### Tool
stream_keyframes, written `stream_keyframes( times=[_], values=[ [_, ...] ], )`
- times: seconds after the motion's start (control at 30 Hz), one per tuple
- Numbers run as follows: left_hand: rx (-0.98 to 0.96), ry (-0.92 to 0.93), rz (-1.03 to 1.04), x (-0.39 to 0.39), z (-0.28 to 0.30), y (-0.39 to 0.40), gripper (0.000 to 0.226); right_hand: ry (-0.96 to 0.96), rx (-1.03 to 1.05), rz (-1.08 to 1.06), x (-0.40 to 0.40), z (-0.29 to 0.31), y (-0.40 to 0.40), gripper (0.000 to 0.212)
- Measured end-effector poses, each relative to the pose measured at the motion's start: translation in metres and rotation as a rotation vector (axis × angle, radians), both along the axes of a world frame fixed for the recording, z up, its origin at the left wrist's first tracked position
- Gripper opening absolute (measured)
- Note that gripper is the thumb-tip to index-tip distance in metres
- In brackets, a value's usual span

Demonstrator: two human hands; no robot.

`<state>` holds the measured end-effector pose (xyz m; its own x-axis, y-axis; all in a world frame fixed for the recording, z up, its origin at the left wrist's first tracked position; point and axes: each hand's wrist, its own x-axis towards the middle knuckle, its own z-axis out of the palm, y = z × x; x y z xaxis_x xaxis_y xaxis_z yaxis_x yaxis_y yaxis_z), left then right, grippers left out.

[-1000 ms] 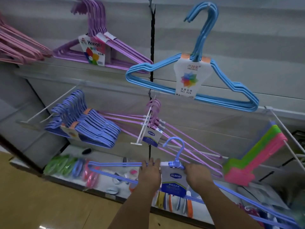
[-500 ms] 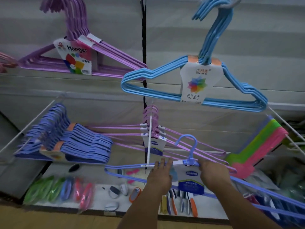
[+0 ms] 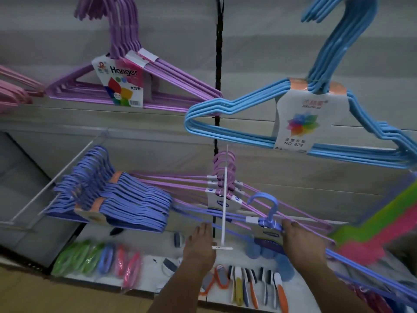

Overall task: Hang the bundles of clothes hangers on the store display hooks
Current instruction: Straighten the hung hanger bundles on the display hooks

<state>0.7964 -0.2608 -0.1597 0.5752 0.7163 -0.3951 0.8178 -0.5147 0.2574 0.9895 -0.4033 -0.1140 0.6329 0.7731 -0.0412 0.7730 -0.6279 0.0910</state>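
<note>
I hold a bundle of thin blue hangers [image 3: 267,221] level in front of the lower display row, its hook up and its white-and-blue label below. My right hand [image 3: 302,243] grips it just right of the hook. My left hand [image 3: 199,245] holds its left arm, fingers reaching up to the bar. Between my hands a white display hook [image 3: 224,199] sticks out toward me, its end tag by my left hand. Pink-purple hanger bundles [image 3: 223,170] hang on that hook. The held bundle's hook sits to the right of it, not on it.
Above hang a light blue bundle [image 3: 248,134] at right and a purple "Hanger" bundle [image 3: 158,73] at left. A thick stack of violet-blue hangers [image 3: 126,202] fills the left hook. Green and pink hangers [image 3: 372,233] jut in at right. The shelf [image 3: 155,260] below holds brushes [image 3: 250,288] and coloured packets [image 3: 94,258].
My hands have raised the blue bundle and carried it right and closer to the wall. Its hook now stands right of the white display hook, and my left hand has slid further left along the bar.
</note>
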Motion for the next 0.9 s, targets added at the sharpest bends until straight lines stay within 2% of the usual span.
stream_keyframes(
  times=[0.07,0.17,0.37,0.53,0.9],
  values=[
    [0.001,0.049,-0.002,-0.009,-0.005,0.018,0.063,0.007,0.028,-0.002,-0.007,-0.007,0.013,0.019],
    [0.023,0.087,0.024,-0.019,-0.008,0.053,0.061,0.001,0.002,-0.027,-0.013,-0.012,0.032,0.028],
    [0.188,0.203,0.111,-0.04,-0.008,0.145,0.067,0.053,0.086,-0.111,-0.028,-0.025,0.065,0.024],
    [0.166,0.306,0.143,-0.041,-0.006,0.203,0.065,0.062,0.04,-0.135,-0.03,-0.038,0.083,0.03],
    [0.211,0.556,0.024,-0.068,-0.033,0.24,0.066,0.098,0.18,-0.254,-0.042,-0.041,0.094,0.022]
  ],
)
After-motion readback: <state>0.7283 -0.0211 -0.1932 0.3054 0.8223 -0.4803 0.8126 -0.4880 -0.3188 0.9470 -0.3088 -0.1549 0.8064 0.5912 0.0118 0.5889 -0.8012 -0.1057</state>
